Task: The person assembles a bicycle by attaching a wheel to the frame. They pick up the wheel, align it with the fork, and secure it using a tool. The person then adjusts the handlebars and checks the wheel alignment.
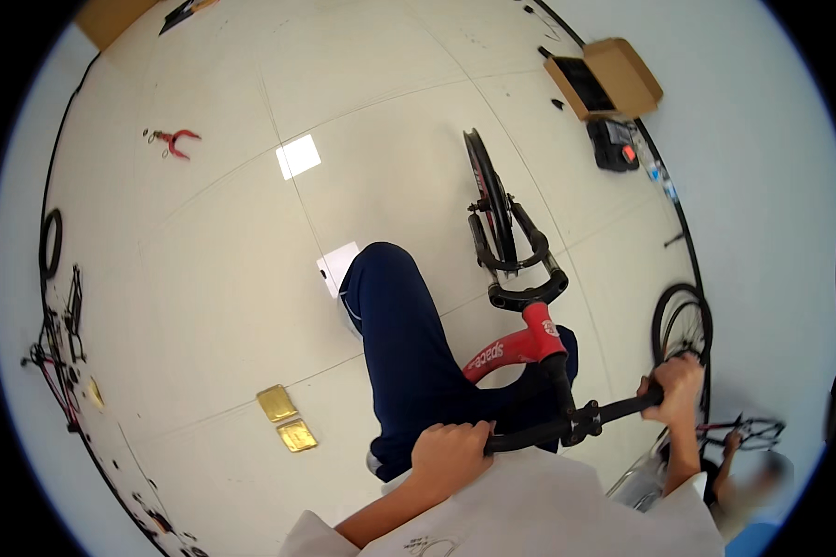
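Note:
A black bicycle handlebar (539, 433) runs across in front of my body. My left hand (450, 457) is closed round its left end, and my right hand (675, 385) grips the right end. At the bar's middle a black stem clamp (583, 423) joins it to a steering column. Below that sits a red bicycle frame (506, 353) between my legs. Ahead of the frame, a black suspension fork (525, 232) straddles the front wheel (490, 186), which points away from me. Most of the frame behind the head tube is hidden by my legs and shirt.
Two gold packets (286, 418) lie on the floor at left. A red fork part (178, 142) is farther off. Along the right wall are an opened cardboard box (622, 79), a black case (613, 144) and a loose wheel (680, 325). Another person (752, 492) is at lower right.

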Demonstrator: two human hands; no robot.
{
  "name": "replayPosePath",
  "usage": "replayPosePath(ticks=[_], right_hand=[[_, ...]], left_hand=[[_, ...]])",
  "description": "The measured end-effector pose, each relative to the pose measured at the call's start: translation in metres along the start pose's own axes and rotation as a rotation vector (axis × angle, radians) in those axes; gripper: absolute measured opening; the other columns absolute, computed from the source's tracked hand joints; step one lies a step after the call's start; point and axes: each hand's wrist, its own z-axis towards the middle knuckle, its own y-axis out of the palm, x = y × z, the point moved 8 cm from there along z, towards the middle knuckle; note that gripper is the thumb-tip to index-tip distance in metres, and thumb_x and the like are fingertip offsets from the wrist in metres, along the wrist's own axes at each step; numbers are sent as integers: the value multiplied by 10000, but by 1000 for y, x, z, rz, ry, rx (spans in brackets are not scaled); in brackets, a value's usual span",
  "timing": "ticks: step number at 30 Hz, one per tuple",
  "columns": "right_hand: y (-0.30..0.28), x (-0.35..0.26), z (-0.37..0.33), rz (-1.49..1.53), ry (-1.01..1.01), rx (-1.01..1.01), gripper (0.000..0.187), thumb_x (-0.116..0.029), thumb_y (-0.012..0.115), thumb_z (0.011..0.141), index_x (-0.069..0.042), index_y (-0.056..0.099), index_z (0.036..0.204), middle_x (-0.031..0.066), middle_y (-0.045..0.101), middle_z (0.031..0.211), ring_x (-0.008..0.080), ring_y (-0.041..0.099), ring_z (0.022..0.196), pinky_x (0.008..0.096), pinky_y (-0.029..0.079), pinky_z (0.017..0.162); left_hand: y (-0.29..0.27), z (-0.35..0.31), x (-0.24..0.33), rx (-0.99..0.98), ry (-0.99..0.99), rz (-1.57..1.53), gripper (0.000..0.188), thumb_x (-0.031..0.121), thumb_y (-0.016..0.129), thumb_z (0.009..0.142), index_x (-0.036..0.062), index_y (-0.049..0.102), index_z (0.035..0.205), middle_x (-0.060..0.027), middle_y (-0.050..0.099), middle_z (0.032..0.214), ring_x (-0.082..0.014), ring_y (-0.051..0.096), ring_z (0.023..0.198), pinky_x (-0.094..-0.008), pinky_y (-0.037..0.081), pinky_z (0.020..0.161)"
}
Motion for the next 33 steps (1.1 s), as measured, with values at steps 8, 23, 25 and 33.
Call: replayPosePath(ticks=[8,23,25,33], right_hand=[[48,-8,-58,236,298,140,259,-154,635,485,-118,382,440,53,370,420,263,378,393,358,266,470],[54,66,115,312,185,314,214,-160,639,507,-109,452,416,49,432,389,231,386,363,331,303,474],[52,74,142,292,113,271,217,-155,639,508,-110,448,415,50,430,390,228,382,365,332,303,474],[56,84,207,296,132,280,272,-152,659,542,-104,414,436,67,402,407,274,379,390,356,284,473]], left_hand=[[-51,20,32,30,135,436,307,242,707,726,119,528,509,-40,517,448,-229,513,396,-336,385,421],[-108,152,13,166,-14,610,337,271,711,744,112,540,501,-68,486,426,-289,472,379,-366,352,394],[-107,158,8,221,-42,564,348,277,709,747,105,533,501,-68,491,430,-290,478,378,-371,350,388],[-149,219,-6,165,-13,588,297,246,700,751,104,564,529,-66,498,444,-286,497,397,-367,364,403]])
